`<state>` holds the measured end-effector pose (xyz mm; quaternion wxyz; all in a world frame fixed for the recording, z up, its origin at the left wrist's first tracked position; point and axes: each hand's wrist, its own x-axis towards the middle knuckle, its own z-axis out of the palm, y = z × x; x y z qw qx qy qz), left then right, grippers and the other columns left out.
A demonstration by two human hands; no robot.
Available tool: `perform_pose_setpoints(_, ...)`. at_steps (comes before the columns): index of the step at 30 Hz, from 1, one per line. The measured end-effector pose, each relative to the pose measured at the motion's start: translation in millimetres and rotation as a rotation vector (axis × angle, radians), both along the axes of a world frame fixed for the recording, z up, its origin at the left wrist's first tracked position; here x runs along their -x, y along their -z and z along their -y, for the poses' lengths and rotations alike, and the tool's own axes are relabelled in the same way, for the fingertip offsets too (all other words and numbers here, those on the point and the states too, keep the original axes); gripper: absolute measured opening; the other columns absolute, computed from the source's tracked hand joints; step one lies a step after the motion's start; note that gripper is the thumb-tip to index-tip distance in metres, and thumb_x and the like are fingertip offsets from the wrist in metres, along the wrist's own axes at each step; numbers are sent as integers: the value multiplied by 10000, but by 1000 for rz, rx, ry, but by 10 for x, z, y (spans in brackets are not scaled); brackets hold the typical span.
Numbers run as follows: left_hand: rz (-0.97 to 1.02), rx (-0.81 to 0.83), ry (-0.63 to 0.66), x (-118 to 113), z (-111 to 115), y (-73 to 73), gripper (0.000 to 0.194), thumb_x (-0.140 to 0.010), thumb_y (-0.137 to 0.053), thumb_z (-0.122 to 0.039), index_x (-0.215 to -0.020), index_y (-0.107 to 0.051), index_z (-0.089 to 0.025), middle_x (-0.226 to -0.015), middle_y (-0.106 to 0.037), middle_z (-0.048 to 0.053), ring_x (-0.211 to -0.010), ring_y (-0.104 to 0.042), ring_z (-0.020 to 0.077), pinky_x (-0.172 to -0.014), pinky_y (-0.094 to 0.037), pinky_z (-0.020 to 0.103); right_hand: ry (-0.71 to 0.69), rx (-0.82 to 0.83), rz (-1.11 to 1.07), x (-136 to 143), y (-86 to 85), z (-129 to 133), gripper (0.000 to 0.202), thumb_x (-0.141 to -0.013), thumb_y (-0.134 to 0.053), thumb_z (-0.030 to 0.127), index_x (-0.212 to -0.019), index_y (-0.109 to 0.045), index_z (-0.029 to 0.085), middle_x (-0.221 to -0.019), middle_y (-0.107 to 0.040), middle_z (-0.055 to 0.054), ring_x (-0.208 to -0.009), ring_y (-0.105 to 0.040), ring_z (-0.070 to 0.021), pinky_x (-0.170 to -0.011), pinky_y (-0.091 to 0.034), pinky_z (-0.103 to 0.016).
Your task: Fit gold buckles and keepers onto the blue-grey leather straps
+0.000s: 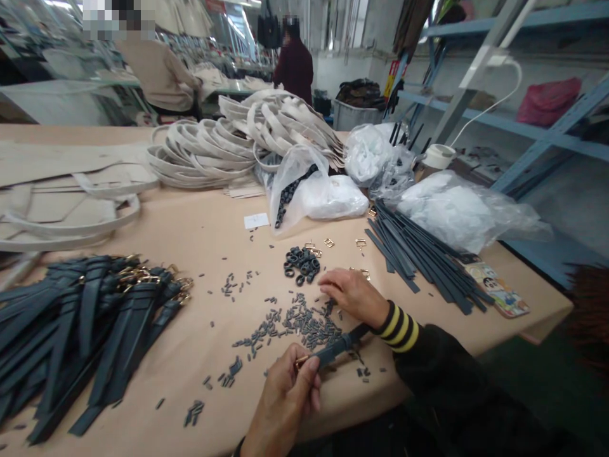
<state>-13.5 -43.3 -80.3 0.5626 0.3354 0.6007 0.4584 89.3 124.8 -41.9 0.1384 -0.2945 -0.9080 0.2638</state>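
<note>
My left hand (pixel 291 387) is closed on a dark strap (pixel 335 350) with gold metal at its end, near the front edge of the table. The strap runs up and right, passing under my right wrist. Above it, my right hand (pixel 353 295) hovers with bent fingers beside a pile of black loops (pixel 302 263); whether its fingertips pinch anything is hidden. Many small dark pieces (pixel 309 324) lie scattered between and left of the hands. Several gold buckles (pixel 328 242) rest beyond the loops.
Finished-looking dark straps (pixel 128 330) with gold clasps are heaped at left. Loose dark strips (pixel 423 257) and a patterned phone-like item (pixel 499 292) lie right. Pale strap coils (pixel 204 152) and plastic bags (pixel 340 197) stand behind. Two people are in the background.
</note>
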Motion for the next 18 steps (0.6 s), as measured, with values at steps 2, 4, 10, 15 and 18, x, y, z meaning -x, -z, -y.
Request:
perform_pose_setpoints(2,26,16,-19,1,-15,13,375,-780,-463,-520,-691,-436,-157,-423,-506,-39,-348,-387,47,-389,-303,162,4,-209,74,175,36,-155,192,-837,-458,154,-965,-602,170,-917,-582,-58,-874,-528,-151,-756,-391,-247)
perform_pose_setpoints(4,47,28,-47,5,-33,7,394,-759,-477,-537,-684,-442,-153,-414,-512,-32,-338,-396,49,-380,-306,162,-49,-307,180,306,75,-216,218,-836,-426,122,-956,-598,182,-908,-552,-64,-834,-517,-154,-689,-397,-242)
perform_pose_setpoints(10,63,11,-100,18,-78,-46,404,-731,-497,-547,-682,-440,-150,-414,-528,-24,-331,-424,61,-368,-323,167,-3,-308,212,347,150,-190,194,-850,-385,153,-911,-569,148,-935,-513,-97,-830,-506,-180,-671,-416,-275)
perform_pose_setpoints(15,49,-24,-128,15,-63,-61,362,-756,-491,-502,-688,-438,-150,-419,-524,-32,-333,-420,60,-376,-330,172,38,-223,110,191,52,-128,150,-827,-448,177,-916,-559,130,-938,-528,-83,-857,-516,-154,-750,-439,-274)
perform_pose_setpoints(18,46,-54,-145,16,-35,-62,340,-772,-491,-477,-694,-442,-150,-433,-526,-36,-345,-424,62,-382,-329,175,-6,314,-114,2,-107,22,153,-826,-477,234,-905,-543,122,-779,-557,-27,-648,-526,-86,-608,-466,-216)
